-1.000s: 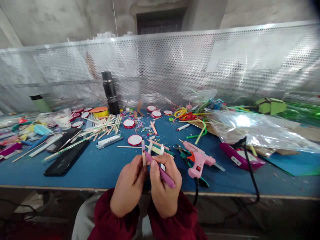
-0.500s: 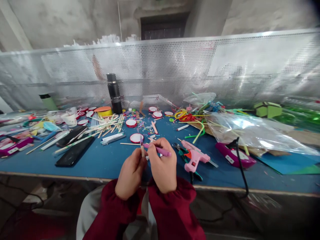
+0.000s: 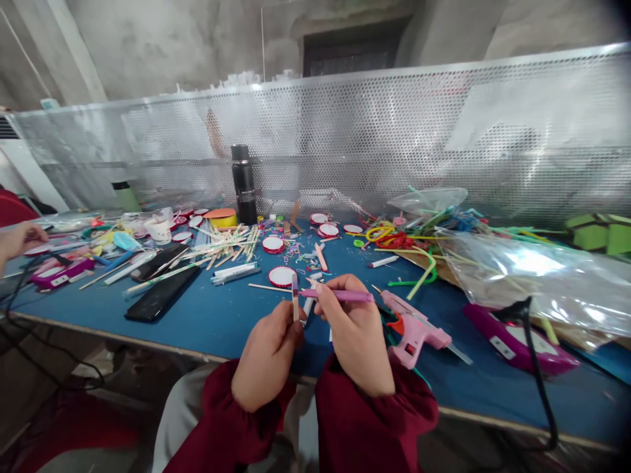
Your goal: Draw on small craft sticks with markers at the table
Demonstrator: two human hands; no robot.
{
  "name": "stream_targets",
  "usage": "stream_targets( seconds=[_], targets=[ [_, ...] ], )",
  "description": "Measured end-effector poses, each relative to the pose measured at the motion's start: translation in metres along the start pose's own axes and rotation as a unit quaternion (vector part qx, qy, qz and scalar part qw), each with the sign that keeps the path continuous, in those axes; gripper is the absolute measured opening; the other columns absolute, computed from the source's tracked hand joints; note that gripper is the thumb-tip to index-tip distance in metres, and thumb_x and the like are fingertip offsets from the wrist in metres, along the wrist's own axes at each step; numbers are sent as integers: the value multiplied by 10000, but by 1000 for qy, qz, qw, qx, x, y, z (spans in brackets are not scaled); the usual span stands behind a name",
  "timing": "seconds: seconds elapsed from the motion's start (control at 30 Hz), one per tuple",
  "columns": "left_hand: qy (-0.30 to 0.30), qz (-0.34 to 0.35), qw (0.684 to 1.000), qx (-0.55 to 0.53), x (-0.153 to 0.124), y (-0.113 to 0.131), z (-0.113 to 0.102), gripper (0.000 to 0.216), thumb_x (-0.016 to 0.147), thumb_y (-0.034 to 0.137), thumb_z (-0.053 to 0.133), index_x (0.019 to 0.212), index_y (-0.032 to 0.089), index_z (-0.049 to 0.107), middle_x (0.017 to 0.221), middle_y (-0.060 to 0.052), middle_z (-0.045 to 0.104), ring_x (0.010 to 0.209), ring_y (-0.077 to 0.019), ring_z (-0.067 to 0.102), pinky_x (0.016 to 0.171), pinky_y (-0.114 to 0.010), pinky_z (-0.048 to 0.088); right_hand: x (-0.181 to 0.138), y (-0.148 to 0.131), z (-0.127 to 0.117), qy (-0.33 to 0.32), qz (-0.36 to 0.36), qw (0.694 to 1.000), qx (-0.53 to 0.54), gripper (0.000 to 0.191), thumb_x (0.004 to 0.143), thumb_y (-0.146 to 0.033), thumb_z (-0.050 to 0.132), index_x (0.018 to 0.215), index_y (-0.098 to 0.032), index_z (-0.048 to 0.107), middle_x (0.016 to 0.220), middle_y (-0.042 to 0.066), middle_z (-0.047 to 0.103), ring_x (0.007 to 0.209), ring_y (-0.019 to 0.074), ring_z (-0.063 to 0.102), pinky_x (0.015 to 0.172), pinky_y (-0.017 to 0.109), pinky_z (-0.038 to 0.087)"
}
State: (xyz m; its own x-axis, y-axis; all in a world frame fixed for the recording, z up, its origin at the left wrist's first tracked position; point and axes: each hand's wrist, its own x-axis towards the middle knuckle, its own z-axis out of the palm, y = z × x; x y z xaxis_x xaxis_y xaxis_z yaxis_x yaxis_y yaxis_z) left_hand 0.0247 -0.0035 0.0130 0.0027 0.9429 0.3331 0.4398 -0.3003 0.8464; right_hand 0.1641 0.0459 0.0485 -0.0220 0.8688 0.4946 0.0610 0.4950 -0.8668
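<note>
Pinched upright in my left hand (image 3: 269,355) is a small flat wooden stick (image 3: 296,305), its upper end coloured purple. My right hand (image 3: 357,335) grips a purple marker pen (image 3: 342,295), held level with its tip pointing left at the coloured part of the stick. Whether the tip touches the wood I cannot tell. Just beyond the hands lies a round white disc with a red rim (image 3: 282,276). A pink glue gun (image 3: 414,325) rests right of my right hand.
Left stand a black bottle (image 3: 244,187), loose wooden sticks (image 3: 227,243), markers (image 3: 235,273) and a black phone (image 3: 162,295). Right lie a purple corded device (image 3: 517,341), plastic bags (image 3: 537,276) and pipe cleaners (image 3: 394,235). Another person's hand (image 3: 22,240) reaches in at far left.
The view has turned left, and another person's hand now shows at the far left. My right hand and the marker have shifted slightly right of the stick, the marker lying more level.
</note>
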Motion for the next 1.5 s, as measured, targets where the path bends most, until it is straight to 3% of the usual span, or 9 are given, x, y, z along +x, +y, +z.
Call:
stream_targets(
  seconds=[0.3,0.63,1.13,1.5],
  targets=[
    [-16,12,1000,14,-1,-1,0,173,1058,341,428,986,223,533,809,20,588,734,-158,504,692,-282,355,-4,4,1,71,-6,997,-38,413,951,-537,621,701,-212,568,586,-26,604,554,128,536,562,255,399],
    [-20,16,999,31,2,-2,-2,159,1045,327,443,994,219,548,836,5,613,762,-170,522,701,-283,357,-4,14,9,112,5,993,-29,399,940,-553,628,735,-212,593,618,-16,619,589,138,547,602,265,407],
    [-26,9,999,25,1,-1,-2,141,1042,315,444,1009,221,544,838,3,616,757,-165,519,683,-276,354,-3,20,13,129,19,990,51,428,903,-603,666,755,-209,588,600,-31,615,563,123,559,568,247,437],
    [-21,4,1000,19,1,-2,-2,117,1026,279,456,1013,223,558,871,-5,644,803,-169,552,683,-270,358,-4,16,15,127,37,987,91,446,896,-589,684,700,-209,559,528,-54,570,477,92,491,480,211,391]
  ],
)
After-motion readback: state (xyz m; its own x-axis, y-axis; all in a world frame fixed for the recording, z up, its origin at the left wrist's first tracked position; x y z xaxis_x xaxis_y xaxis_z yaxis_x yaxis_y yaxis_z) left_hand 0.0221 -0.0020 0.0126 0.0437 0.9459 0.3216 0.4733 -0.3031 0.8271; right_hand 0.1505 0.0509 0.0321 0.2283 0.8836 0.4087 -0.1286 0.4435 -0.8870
